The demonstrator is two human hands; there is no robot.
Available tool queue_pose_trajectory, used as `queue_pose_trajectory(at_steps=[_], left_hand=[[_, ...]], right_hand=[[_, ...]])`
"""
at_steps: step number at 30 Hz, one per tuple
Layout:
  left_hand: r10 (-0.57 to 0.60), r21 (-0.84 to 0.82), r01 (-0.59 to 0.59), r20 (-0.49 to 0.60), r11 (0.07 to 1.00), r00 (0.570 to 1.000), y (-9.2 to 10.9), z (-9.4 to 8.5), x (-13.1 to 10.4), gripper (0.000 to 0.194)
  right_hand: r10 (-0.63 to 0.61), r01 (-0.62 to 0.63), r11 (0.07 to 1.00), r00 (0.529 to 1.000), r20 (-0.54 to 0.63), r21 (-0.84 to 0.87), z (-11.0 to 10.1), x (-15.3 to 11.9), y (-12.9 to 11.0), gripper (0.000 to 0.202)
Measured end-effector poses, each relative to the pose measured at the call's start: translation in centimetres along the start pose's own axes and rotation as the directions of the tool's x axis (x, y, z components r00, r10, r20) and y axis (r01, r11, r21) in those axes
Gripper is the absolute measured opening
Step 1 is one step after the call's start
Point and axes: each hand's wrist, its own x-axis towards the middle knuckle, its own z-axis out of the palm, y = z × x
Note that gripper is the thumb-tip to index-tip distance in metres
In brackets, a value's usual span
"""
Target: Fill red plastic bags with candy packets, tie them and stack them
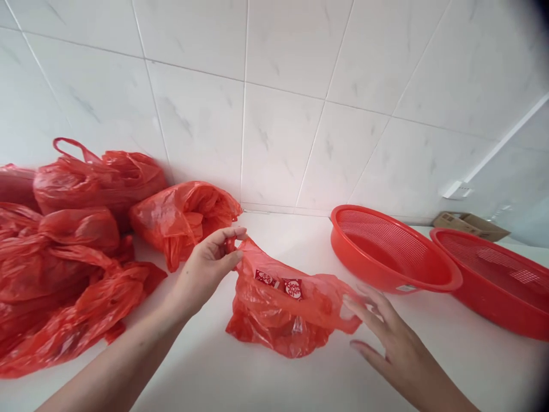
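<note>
A thin red plastic bag (pixel 278 320) lies on the white surface in the middle, its mouth partly open. Two small dark red packets with white lettering (pixel 293 288) show at its mouth. My left hand (pixel 214 260) pinches the bag's upper left corner between thumb and fingers. At the bag's right end is my right hand (pixel 384 332), thumb and fingers apart, its fingertips beside or against the bag's handle; whether they touch the plastic is hard to tell.
Several filled red bags (pixel 77 246) crowd the left, another bag (pixel 184 217) near the wall. On the right stand two red mesh baskets (pixel 360 260), with a cardboard box (pixel 472 226) behind them. A white tiled wall (pixel 283 149) closes off the back.
</note>
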Motion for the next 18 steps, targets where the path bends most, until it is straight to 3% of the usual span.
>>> queue_pose_trajectory(at_steps=[2, 5, 7, 9, 10, 11, 13, 16, 18], left_hand=[[0.024, 0.044, -0.025, 0.013, 0.999, 1.000, 0.9, 0.4, 1.2, 0.034], [0.139, 0.017, -0.140, 0.016, 0.990, 0.990, 3.9, 1.4, 2.4, 0.031], [0.299, -0.049, -0.300, -0.020, 0.953, 0.954, 7.0, 2.0, 2.3, 0.028], [0.475, -0.088, -0.478, -0.059, 0.874, 0.878, 10.0, 2.6, 1.5, 0.029], [0.538, -0.075, -0.543, -0.075, 0.836, 0.840, 11.1, 2.8, 1.1, 0.030], [0.577, -0.062, -0.581, -0.072, 0.812, 0.814, 11.8, 3.0, 0.7, 0.031], [0.581, -0.029, -0.582, -0.045, 0.813, 0.813, 12.0, 3.2, 0.1, 0.031], [0.455, 0.024, -0.455, 0.016, 0.890, 0.890, 9.8, 2.7, -0.2, 0.028], [0.389, 0.081, -0.390, 0.029, 0.917, 0.921, 7.7, 1.4, -0.4, 0.033]], right_hand=[[0.073, -0.073, 0.995, 0.997, 0.006, 0.067, -0.1, 1.5, 0.7, 0.028], [0.259, -0.218, 0.940, 0.957, -0.133, 0.263, -2.3, 3.8, 0.7, 0.024], [0.451, -0.298, 0.853, 0.834, -0.318, 0.428, -4.6, 4.8, 0.2, 0.025], [0.598, -0.292, 0.766, 0.652, -0.467, 0.573, -6.6, 5.4, -0.6, 0.025], [0.637, -0.270, 0.734, 0.593, -0.493, 0.623, -7.3, 5.6, -0.9, 0.023], [0.657, -0.243, 0.707, 0.573, -0.490, 0.664, -7.7, 5.7, -1.1, 0.020], [0.665, -0.232, 0.653, 0.630, -0.400, 0.721, -7.7, 5.7, -1.1, 0.016], [0.643, -0.287, 0.601, 0.729, -0.237, 0.746, -6.1, 4.9, -0.2, 0.019], [0.599, -0.326, 0.582, 0.791, -0.122, 0.745, -4.6, 3.8, 1.0, 0.027]])
